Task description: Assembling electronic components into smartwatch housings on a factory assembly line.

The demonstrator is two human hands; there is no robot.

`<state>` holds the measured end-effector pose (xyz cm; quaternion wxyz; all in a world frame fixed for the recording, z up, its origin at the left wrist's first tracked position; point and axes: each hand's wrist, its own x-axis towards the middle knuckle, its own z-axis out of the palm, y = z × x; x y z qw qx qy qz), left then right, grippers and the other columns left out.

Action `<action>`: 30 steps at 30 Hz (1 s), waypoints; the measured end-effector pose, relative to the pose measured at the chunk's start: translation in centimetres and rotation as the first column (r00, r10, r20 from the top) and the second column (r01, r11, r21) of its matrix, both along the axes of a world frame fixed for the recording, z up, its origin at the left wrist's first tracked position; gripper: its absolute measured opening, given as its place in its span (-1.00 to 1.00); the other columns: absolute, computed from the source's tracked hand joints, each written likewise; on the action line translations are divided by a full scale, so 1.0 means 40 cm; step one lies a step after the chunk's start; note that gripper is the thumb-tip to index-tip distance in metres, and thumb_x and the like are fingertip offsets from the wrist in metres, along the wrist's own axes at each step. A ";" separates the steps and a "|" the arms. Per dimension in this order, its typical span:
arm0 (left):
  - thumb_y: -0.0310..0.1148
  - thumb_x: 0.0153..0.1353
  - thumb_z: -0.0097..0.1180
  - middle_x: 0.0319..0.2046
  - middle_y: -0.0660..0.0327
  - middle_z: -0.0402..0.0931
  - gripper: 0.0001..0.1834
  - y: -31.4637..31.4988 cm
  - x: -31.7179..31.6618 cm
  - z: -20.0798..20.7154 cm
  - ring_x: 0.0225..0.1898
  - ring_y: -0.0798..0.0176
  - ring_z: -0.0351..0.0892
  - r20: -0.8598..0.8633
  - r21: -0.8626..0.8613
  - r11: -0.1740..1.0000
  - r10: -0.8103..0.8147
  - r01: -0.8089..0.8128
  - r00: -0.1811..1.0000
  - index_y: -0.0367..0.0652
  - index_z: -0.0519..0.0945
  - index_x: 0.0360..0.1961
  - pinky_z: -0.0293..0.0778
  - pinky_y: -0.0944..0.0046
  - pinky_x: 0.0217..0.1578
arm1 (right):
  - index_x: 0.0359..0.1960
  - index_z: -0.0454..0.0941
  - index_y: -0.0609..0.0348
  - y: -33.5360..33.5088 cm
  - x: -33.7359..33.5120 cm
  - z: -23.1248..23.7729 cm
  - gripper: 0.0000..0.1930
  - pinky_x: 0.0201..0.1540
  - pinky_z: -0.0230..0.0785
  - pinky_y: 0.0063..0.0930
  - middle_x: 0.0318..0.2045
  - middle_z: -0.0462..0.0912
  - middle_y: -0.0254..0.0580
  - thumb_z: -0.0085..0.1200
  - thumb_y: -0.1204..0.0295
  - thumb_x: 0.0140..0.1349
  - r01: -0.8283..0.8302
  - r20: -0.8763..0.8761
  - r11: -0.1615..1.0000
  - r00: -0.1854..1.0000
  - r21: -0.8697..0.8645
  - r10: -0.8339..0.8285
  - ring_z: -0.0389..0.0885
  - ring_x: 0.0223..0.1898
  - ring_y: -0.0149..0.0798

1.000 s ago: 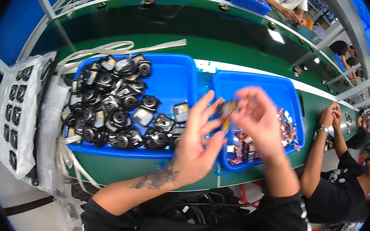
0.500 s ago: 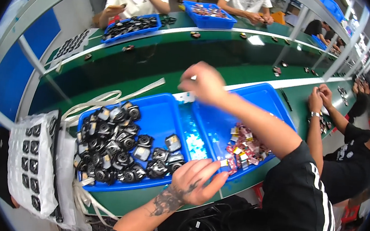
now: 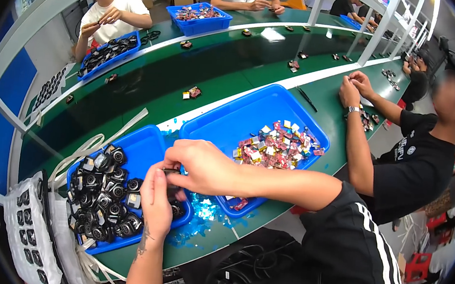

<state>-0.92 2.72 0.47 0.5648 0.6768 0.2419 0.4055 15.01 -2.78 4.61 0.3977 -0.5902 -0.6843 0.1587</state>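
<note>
My left hand (image 3: 156,203) and my right hand (image 3: 203,167) meet above the gap between two blue trays. Pinched between their fingers is a small black plastic part (image 3: 171,171), mostly covered by the fingers. Below and left of the hands, the left blue tray (image 3: 148,140) holds a heap of black housings (image 3: 116,191) with round, ringed faces. Beyond my right forearm is the right blue tray (image 3: 230,115), with a pile of small red circuit boards (image 3: 279,147) bearing white and yellow pieces.
Blue and white flecks (image 3: 204,211) lie between the trays. A green conveyor belt (image 3: 150,88) carries scattered assemblies (image 3: 192,92). White straps (image 3: 81,152) and a stack of plastic-wrapped parts (image 3: 27,227) are at left. A co-worker (image 3: 407,154) sits close on the right; others work across the belt.
My right hand has come back from over the belt to meet my left, which has risen; both now grip the black part. An assembly shows on the belt. The view has turned right.
</note>
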 end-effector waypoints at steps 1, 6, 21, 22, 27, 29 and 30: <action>-0.28 0.49 -0.24 -0.21 0.14 0.54 -0.64 -0.017 0.003 0.004 -0.36 0.38 0.51 -0.023 -0.129 0.986 -0.106 0.102 0.994 -0.31 0.38 0.14 0.45 0.42 -0.30 | -0.28 0.58 0.23 -0.021 0.015 0.000 -0.76 -0.27 0.48 -0.25 -0.40 0.60 -0.09 0.26 0.40 0.05 -0.015 -0.026 1.000 1.000 -0.012 0.015 0.62 -0.33 -0.04; -0.37 0.42 -0.08 -0.35 0.16 0.53 -0.64 -0.066 0.022 0.031 -0.56 0.39 0.46 0.271 -0.574 0.741 -0.230 0.349 0.935 -0.31 0.37 0.17 0.42 0.45 -0.51 | -0.19 0.62 0.20 -0.128 0.185 0.044 -0.77 -0.23 0.51 -0.35 -0.33 0.64 -0.14 0.26 0.47 0.09 0.052 -0.450 0.981 0.883 -0.189 -0.134 0.62 -0.32 -0.16; -0.50 0.35 0.02 -0.06 0.17 0.49 -0.57 -0.069 0.008 0.066 -0.23 0.34 0.44 0.176 -0.529 0.799 -0.225 0.285 0.958 -0.25 0.35 0.24 0.42 0.39 -0.19 | -0.37 0.61 0.20 -0.231 0.384 -0.032 -0.86 -0.08 0.44 -0.22 -0.38 0.60 -0.08 0.22 0.43 0.04 0.318 0.024 0.939 0.946 0.134 -0.323 0.59 -0.21 -0.04; -0.50 0.35 0.02 -0.06 0.17 0.49 -0.57 -0.069 0.016 0.069 -0.23 0.34 0.44 0.191 -0.524 0.793 -0.246 0.310 0.950 -0.25 0.35 0.24 0.42 0.39 -0.19 | -0.37 0.61 0.22 -0.243 0.367 -0.027 -0.87 -0.14 0.48 -0.26 -0.40 0.63 -0.09 0.21 0.45 0.06 0.387 -0.118 0.913 0.920 0.131 -0.373 0.63 -0.26 -0.08; -0.41 0.38 0.00 -0.08 0.15 0.54 -0.70 -0.075 0.011 0.030 -0.22 0.33 0.44 -0.221 -0.174 0.982 -0.106 0.068 0.969 -0.31 0.53 0.07 0.40 0.37 -0.18 | -0.43 0.58 0.29 -0.235 0.182 0.004 -0.92 -0.34 0.47 -0.37 -0.50 0.61 -0.09 0.15 0.51 0.09 0.206 -0.307 0.964 0.940 0.168 -0.148 0.63 -0.42 -0.21; -0.45 0.35 0.04 -0.15 0.13 0.58 -0.75 -0.088 0.010 0.037 -0.21 0.31 0.45 -0.313 0.165 0.980 -0.053 0.109 0.948 -0.37 0.59 -0.04 0.40 0.35 -0.17 | -0.47 0.57 0.29 -0.205 0.100 -0.005 -0.91 -0.36 0.45 -0.36 -0.52 0.60 -0.10 0.15 0.51 0.07 0.114 -0.409 0.989 0.910 0.094 -0.066 0.62 -0.43 -0.20; -0.47 0.34 0.07 -0.20 0.11 0.60 -0.77 -0.094 0.010 0.046 -0.20 0.29 0.46 -0.323 0.260 0.959 -0.026 0.115 0.946 -0.40 0.61 -0.09 0.40 0.33 -0.17 | -0.50 0.57 0.28 -0.184 0.072 -0.030 -0.92 -0.39 0.43 -0.37 -0.54 0.57 -0.13 0.14 0.51 0.07 0.108 -0.391 0.977 0.920 0.183 -0.029 0.60 -0.45 -0.22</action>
